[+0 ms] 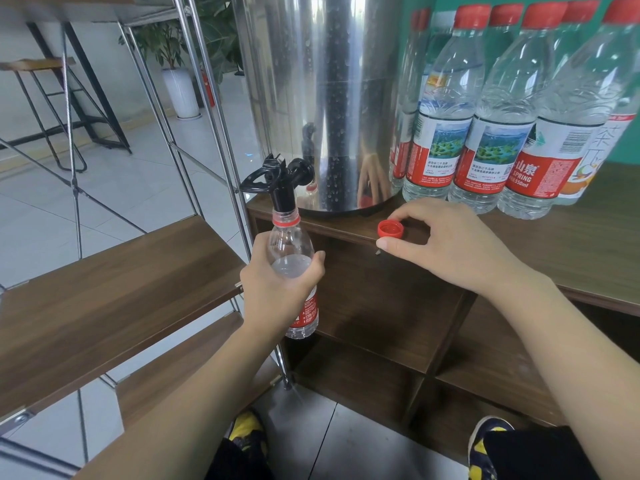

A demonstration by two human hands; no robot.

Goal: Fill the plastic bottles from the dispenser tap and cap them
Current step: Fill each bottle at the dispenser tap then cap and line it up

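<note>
My left hand (277, 289) grips a clear plastic bottle (289, 242) with a red label, held upright. Its open neck sits right under the black tap (277, 181) of the steel dispenser (322, 98). Water reaches about the bottle's shoulder. My right hand (446, 242) pinches a red cap (390, 229) that lies open side up on the wooden counter edge (346, 230), just right of the tap.
Several capped, filled bottles (491, 109) stand on the counter right of the dispenser. A metal-framed rack with wooden shelves (114, 271) stands to the left. Open cubbies (363, 375) lie under the counter. My shoes show at the bottom.
</note>
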